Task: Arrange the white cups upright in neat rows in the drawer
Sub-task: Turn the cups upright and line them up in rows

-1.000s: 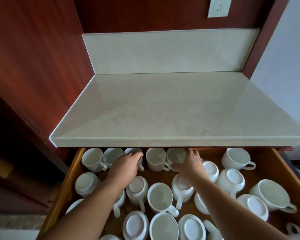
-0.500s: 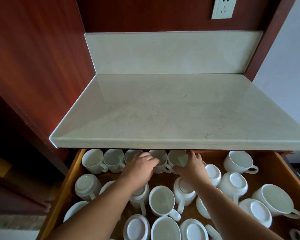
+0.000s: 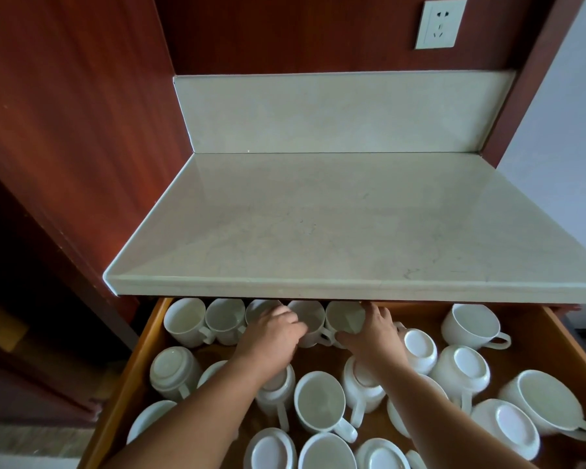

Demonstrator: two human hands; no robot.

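The open wooden drawer (image 3: 156,336) holds several white cups. Along its back edge several stand upright in a row, starting with the leftmost cup (image 3: 185,319). My left hand (image 3: 271,336) lies over the third cup (image 3: 261,308), its curled fingertips against the fourth cup (image 3: 310,319). My right hand (image 3: 372,333) is wrapped around the fifth cup (image 3: 344,319), thumb in front and fingers behind. Nearer me, cups sit in disorder: some upside down, such as the upside-down cup (image 3: 418,350), some upright, such as the front upright cup (image 3: 320,404). Both forearms hide other cups.
The marble counter's front edge (image 3: 318,287) overhangs the back of the drawer just above the row. A lone upright cup (image 3: 471,324) stands at the back right. A cup on its side (image 3: 552,404) lies by the right drawer wall (image 3: 569,346). Dark wood panelling is on the left.
My left hand has slid right from the third cup until its fingers reach the fourth. My right hand has stayed at the fifth cup. The back-row cups now stand closer together.
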